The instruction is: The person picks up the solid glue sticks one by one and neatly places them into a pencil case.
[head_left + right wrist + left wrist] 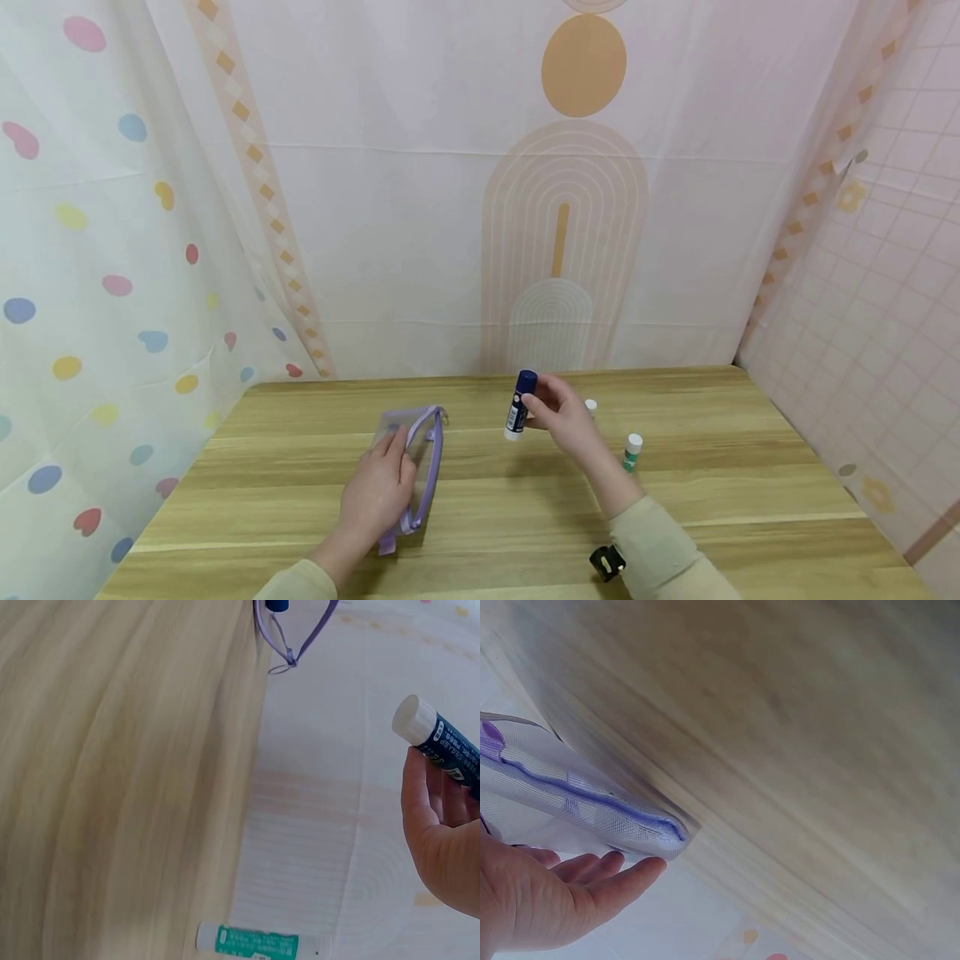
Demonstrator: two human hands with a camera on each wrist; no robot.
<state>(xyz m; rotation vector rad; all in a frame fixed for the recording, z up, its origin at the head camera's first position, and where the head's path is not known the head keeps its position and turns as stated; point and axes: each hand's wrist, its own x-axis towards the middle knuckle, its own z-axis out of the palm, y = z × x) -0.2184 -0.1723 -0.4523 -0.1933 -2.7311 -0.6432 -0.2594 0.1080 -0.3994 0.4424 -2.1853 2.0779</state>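
My right hand holds a dark blue glue stick above the table, tilted, pinched between thumb and fingers. Its white end points out past the fingertips in the right wrist view. On the left, my left hand rests with fairly straight fingers on the side of a purple-edged mesh pencil case. The case's zipper mouth gapes toward the right. In the left wrist view the fingers touch the case's mesh side. A dark blue end shows at the case's mouth in the right wrist view.
A green glue stick with a white cap stands right of my right forearm. Another white cap shows behind the right hand, mostly hidden. The wooden table ends at a patterned curtain. A black device sits at the right sleeve.
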